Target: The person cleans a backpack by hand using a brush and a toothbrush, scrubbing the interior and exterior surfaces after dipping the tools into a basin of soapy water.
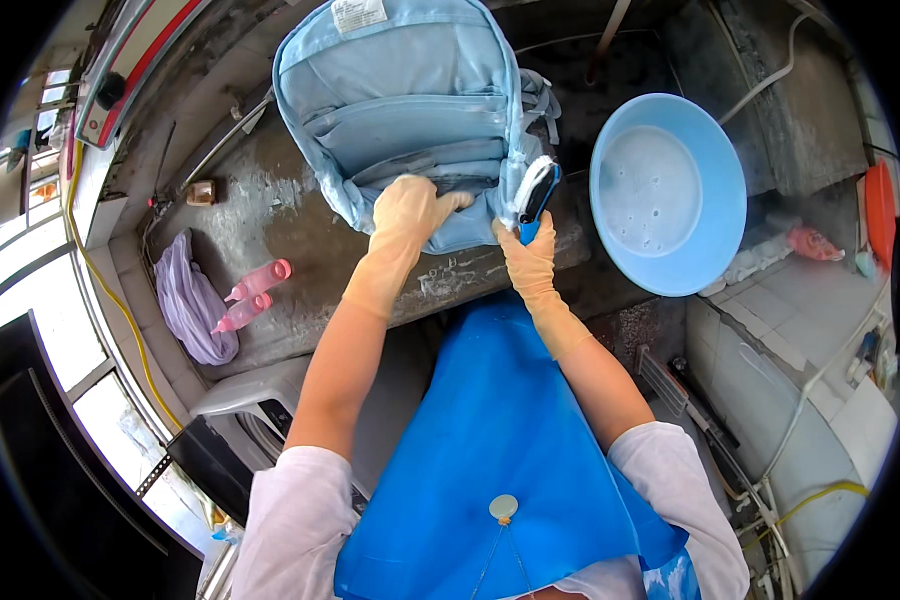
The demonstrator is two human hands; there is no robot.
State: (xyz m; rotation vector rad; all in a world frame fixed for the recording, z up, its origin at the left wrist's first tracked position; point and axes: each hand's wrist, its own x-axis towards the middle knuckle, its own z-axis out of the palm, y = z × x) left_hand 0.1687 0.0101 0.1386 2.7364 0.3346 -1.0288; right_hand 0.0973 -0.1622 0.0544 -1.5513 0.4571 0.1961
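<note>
A light blue backpack lies opened on the dark counter, its inner pockets facing up. My left hand, in a pale yellow rubber glove, rests on the backpack's near edge with the thumb stretched out to the right and nothing seen in it; the other fingertips are hidden in the fabric. In my right hand, gloved the same way, is a scrub brush with a blue and black handle. Its white bristles face left, against or very close to the backpack's right side.
A light blue basin with sudsy water stands to the right. On the left of the counter lie two pink bottles, a lilac cloth and a small brown item. A washing machine stands below the counter's front edge.
</note>
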